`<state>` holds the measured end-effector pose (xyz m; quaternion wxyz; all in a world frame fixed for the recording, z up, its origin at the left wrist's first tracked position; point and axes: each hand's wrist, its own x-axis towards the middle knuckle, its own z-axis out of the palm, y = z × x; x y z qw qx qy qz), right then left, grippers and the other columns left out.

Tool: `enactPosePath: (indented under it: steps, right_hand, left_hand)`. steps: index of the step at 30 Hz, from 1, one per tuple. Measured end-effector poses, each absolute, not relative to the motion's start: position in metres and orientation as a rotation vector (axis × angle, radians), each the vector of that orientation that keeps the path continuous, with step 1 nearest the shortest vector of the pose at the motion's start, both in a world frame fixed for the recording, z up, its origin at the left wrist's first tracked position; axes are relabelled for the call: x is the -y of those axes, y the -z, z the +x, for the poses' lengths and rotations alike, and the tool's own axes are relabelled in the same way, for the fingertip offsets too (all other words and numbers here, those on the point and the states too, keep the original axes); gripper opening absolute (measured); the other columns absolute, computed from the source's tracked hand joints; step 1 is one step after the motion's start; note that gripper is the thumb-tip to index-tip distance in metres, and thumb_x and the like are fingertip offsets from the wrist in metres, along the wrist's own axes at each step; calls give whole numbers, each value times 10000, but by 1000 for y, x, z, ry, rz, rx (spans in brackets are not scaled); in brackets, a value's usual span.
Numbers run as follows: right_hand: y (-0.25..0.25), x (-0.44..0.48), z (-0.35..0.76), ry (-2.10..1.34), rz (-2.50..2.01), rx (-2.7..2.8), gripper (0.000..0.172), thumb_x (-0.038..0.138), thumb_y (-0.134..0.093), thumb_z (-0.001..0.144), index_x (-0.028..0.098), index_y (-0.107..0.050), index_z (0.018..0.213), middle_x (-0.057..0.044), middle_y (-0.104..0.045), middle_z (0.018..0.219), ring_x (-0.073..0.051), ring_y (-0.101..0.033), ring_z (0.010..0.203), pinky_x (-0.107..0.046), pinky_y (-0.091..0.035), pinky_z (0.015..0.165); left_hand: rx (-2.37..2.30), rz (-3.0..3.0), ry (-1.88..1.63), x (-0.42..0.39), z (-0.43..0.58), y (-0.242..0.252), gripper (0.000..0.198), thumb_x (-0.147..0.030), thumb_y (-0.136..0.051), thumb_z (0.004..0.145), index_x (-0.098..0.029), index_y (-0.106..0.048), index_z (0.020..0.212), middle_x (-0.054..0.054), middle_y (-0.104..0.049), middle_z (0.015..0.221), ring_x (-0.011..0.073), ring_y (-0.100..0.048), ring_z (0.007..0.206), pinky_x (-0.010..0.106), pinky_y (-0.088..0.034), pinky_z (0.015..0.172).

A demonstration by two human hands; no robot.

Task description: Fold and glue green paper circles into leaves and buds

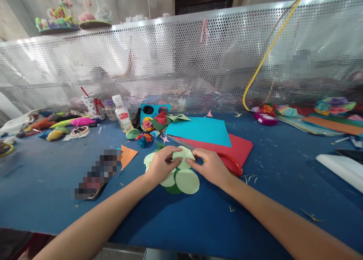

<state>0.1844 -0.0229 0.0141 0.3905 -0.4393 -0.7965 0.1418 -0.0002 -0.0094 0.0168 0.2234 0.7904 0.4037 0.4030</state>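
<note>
A: Pale green paper circles [187, 180] lie overlapped on the blue table [198, 222], near its front edge, with a dark green disc [172, 189] beneath.

B: Hand positions?

A: Left hand [161, 164] and right hand [211, 166] both pinch one circle [183, 156] at its opposite edges, fingers closed on it.

B: Surroundings?

A: Cyan sheet [200, 131] over red sheet [241, 148] just behind; red-handled scissors [231, 163] beside the right hand.

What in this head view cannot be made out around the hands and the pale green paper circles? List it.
1. Pale green paper circles: the left hand and right hand cover the upper ones.
2. Red-handled scissors: partly hidden by the right hand.
3. Object beside the orange paper triangle: pixelated.
4. Behind the perforated metal screen: blurred shapes only.
</note>
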Motion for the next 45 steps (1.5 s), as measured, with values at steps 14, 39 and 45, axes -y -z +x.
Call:
enactPosePath:
  steps: [14, 39, 45]
  right_hand:
    - [-10, 26, 184, -164, -935, 2080, 143, 252, -472, 851, 221, -610, 830, -47, -643, 843, -189, -587, 793, -330, -471, 743]
    - [-14, 31, 175, -588, -1063, 1925, 139, 282, -609, 741, 237, -589, 871, -26, -671, 838, -200, -627, 780, -321, -503, 708]
    - [-14, 31, 176, -586, -1083, 1946, 54, 265, -584, 755, 231, -617, 781, -16, -674, 764, -191, -631, 727, -287, -502, 640]
  left_hand:
    - [-1055, 2160, -1083, 13, 1, -14, 252, -256, -553, 763, -205, -592, 1006, 59, -608, 964, 110, -544, 662, 201, -469, 554]
    - [-1120, 2136, -872, 16, 4, -12, 160, -269, -557, 758, -189, -582, 894, 7, -646, 716, 142, -595, 658, 212, -446, 606]
    - [-1147, 2122, -798, 18, 5, -16, 195, -320, -539, 766, -170, -613, 866, -2, -619, 660, 119, -533, 593, 205, -423, 580]
